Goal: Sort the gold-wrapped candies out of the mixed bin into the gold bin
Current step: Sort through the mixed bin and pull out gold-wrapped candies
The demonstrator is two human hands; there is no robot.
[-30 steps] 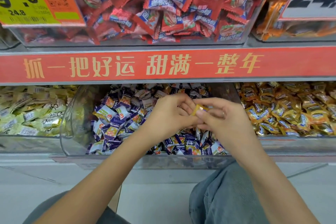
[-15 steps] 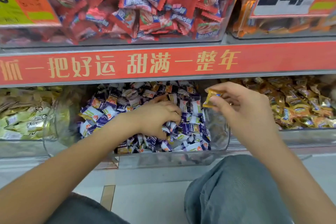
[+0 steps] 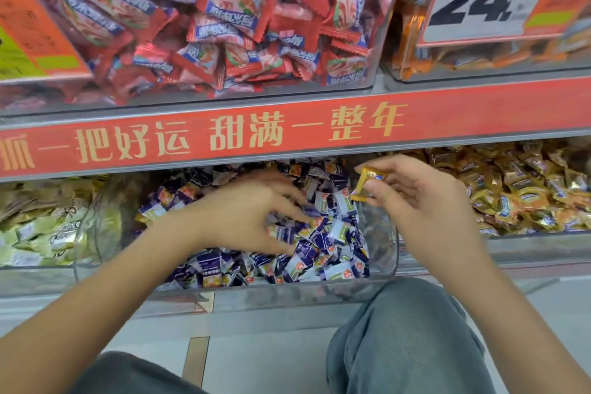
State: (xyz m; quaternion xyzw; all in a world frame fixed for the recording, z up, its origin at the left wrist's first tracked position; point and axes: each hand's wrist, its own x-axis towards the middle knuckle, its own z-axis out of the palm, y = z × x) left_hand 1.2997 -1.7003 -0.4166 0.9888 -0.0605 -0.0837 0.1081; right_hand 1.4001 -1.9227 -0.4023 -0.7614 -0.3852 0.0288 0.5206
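Gold foil flashes in our right hand [image 3: 425,201]: thumb and forefinger pinch one gold-wrapped candy [image 3: 367,182] by its edge, lifted clear above the right rim of the mixed bin [image 3: 383,253], the other fingers loosely spread. We hold it high, we judge, so it clears the wall on its way to the gold bin [image 3: 527,189], just beside on the right. Our left hand [image 3: 249,211] lies down among the purple-and-white candies [image 3: 323,233], fingers spread and half curled, raking through the heap; we cannot tell if anything is caught under them. That hand, we reckon, hunts the next gold stray while the right one carries
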